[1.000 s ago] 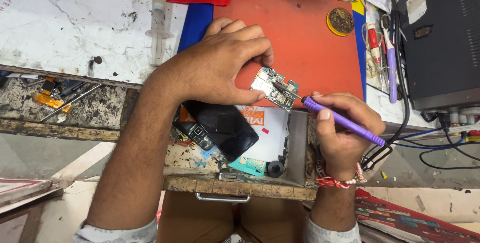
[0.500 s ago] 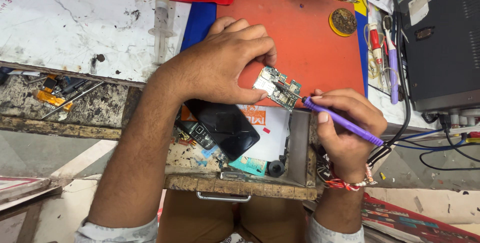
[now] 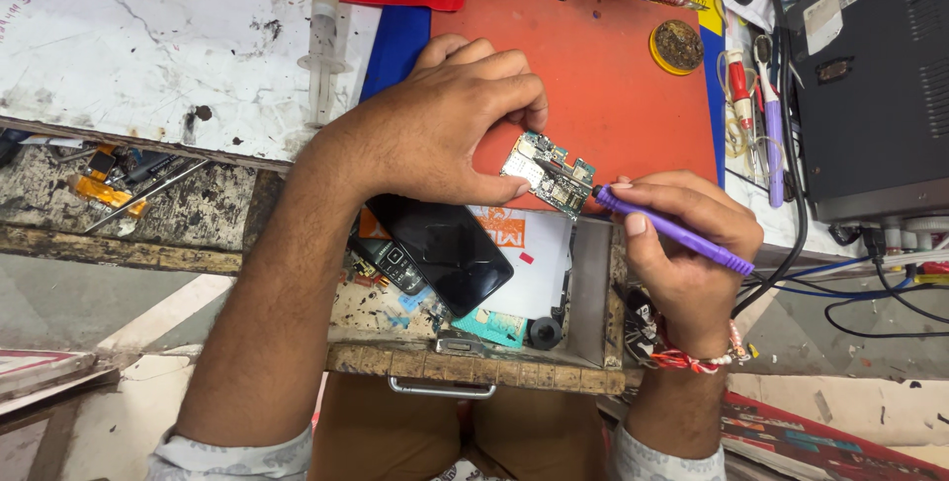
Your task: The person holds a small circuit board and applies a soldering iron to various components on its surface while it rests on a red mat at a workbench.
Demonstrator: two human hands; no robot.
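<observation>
Both hands work at a cluttered desk [image 3: 148, 56]: the left hand [image 3: 445, 125] pinches a small green circuit board [image 3: 547, 173] against a smooth orange mat [image 3: 613, 76], while the right hand [image 3: 687, 244] is clamped on a slim purple tool [image 3: 677, 232] whose metal tip touches the board. Just below, a glossy black phone [image 3: 445, 249] lies in an open wooden drawer (partly hidden by the left wrist). A clear plastic syringe [image 3: 323, 36] rests on the scuffed white desktop.

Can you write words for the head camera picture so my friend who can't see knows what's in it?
Seen from above, a person's left hand pins a small circuit board to an orange work mat, while the right hand touches a purple-handled tool to it. A dark phone lies in an open drawer below.
</observation>
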